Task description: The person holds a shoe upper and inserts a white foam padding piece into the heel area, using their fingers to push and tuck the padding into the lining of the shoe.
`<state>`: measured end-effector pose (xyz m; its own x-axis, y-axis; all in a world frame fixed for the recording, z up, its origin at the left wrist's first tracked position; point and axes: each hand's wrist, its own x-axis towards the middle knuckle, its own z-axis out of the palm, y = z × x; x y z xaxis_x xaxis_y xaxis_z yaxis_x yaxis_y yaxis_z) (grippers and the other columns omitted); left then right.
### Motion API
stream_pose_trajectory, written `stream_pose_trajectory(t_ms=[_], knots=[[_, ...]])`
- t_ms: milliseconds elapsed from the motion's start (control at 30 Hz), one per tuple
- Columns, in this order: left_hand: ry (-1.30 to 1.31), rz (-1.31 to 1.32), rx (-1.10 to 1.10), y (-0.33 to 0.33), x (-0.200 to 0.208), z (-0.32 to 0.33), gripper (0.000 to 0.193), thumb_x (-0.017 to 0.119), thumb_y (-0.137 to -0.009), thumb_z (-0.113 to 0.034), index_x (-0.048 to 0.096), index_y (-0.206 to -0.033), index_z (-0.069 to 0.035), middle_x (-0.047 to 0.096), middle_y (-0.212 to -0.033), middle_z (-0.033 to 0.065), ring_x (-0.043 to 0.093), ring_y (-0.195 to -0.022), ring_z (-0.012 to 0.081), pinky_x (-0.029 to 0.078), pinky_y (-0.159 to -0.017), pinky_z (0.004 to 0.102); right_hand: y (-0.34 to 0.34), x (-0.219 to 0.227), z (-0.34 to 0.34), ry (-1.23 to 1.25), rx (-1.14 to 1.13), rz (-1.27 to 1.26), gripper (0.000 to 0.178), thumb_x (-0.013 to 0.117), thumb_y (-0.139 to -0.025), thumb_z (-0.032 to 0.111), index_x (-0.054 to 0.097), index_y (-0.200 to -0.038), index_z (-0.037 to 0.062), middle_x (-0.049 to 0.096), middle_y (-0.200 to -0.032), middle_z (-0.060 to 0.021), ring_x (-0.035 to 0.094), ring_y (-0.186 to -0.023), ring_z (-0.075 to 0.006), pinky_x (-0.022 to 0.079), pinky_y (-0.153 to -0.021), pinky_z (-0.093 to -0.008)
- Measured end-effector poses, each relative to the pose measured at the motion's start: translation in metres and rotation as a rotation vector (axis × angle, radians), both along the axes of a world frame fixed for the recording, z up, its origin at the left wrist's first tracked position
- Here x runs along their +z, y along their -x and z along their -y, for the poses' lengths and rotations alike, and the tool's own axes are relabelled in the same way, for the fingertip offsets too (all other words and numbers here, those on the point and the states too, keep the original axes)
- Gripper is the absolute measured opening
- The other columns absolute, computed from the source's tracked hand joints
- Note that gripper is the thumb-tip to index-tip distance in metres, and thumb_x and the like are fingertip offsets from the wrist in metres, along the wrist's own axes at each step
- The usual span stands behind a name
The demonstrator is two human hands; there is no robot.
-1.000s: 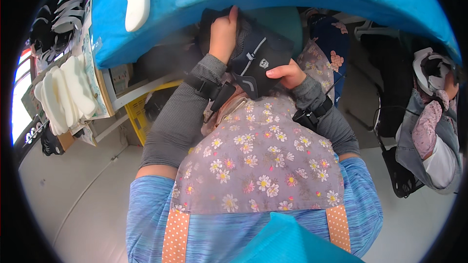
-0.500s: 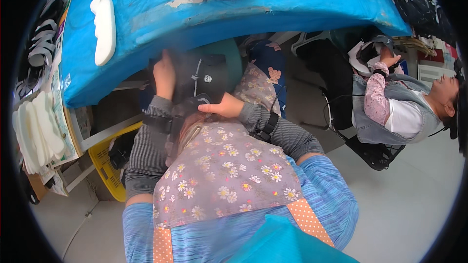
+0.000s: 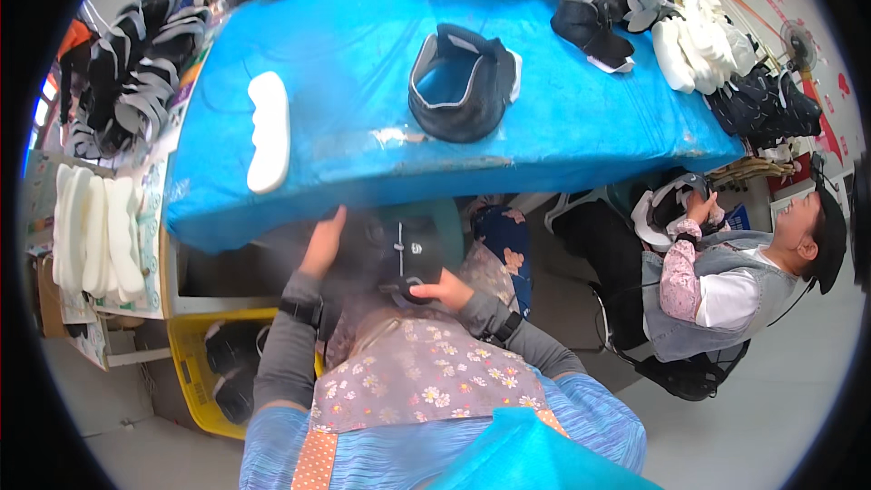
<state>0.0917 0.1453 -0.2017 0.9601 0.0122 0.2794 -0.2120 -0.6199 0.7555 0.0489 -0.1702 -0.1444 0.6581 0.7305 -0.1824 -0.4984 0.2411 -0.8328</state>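
Note:
A black padded fabric piece [image 3: 419, 249] with a grey line and a small pale mark lies in my lap, below the table edge. My right hand [image 3: 446, 291] grips its near edge, thumb on top and fingers hidden underneath. My left hand [image 3: 324, 243] is at the left side of the same dark material, its fingers mostly hidden and the area hazy. On the blue-covered table [image 3: 354, 82] in front of me stands a ring-shaped black padded piece [image 3: 461, 122] with a light lining. A long white foam pad [image 3: 269, 132] with a wavy edge lies left of it.
More black-and-grey padded pieces [image 3: 590, 27] lie at the table's far side. White foam pads are stacked at the right [image 3: 689, 50] and at the left [image 3: 95, 231]. A yellow basket [image 3: 186, 372] with black items sits low left. A seated co-worker [image 3: 717, 286] handles a similar piece.
The view has tilted up, showing more of the table, the far pieces and the basket. My right hand keeps its grip; my left stays at the fabric piece's left side.

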Motion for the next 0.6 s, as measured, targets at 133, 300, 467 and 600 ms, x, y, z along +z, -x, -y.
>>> stream_pose_trajectory(t_ms=[133,300,467,600], knots=[[1.082,-0.966,0.024,0.022,0.071,0.01,0.051,0.045,-0.098,-0.056,0.061,-0.079,-0.012,0.053,-0.065,-0.0019,0.051,-0.056,0.0111,0.04,-0.052,0.0257,-0.007,-0.014,0.02,0.019,-0.021,-0.029,0.048,0.073,-0.082,0.014,0.057,-0.125,0.0012,0.062,-0.117,-0.0036,0.056,-0.109,-0.0155,0.043,-0.096,-0.0316],[0.995,-0.958,-0.001,0.081,0.063,0.009,0.015,0.059,-0.096,-0.028,0.057,-0.095,-0.014,0.05,-0.081,-0.0078,0.044,-0.069,0.0044,0.036,-0.059,0.0225,-0.013,-0.01,0.018,0.02,-0.034,-0.039,0.041,0.072,-0.082,0.012,0.06,-0.12,0.0017,0.064,-0.113,-0.0041,0.058,-0.103,-0.014,0.045,-0.092,-0.0312],[0.499,-0.577,-0.023,0.073,0.105,0.034,0.013,0.055,-0.099,-0.018,0.06,-0.094,-0.006,0.053,-0.083,-0.0069,0.047,-0.072,0.0048,0.038,-0.066,0.0219,-0.022,-0.012,0.021,0.017,0.01,-0.109,0.043,0.072,-0.08,0.008,0.059,-0.12,0.0017,0.064,-0.112,-0.0042,0.057,-0.104,-0.0145,0.044,-0.093,-0.0313],[0.164,-0.049,-0.141,0.062,0.123,0.044,0.015,0.055,-0.099,-0.013,0.053,-0.09,-0.001,0.049,-0.083,-0.0039,0.045,-0.079,0.0075,0.039,-0.071,0.0245,-0.024,-0.012,0.021,0.026,0.02,-0.093,0.049,0.072,-0.078,0.005,0.057,-0.125,0.0018,0.062,-0.115,-0.0044,0.057,-0.106,-0.0148,0.044,-0.095,-0.0315]])
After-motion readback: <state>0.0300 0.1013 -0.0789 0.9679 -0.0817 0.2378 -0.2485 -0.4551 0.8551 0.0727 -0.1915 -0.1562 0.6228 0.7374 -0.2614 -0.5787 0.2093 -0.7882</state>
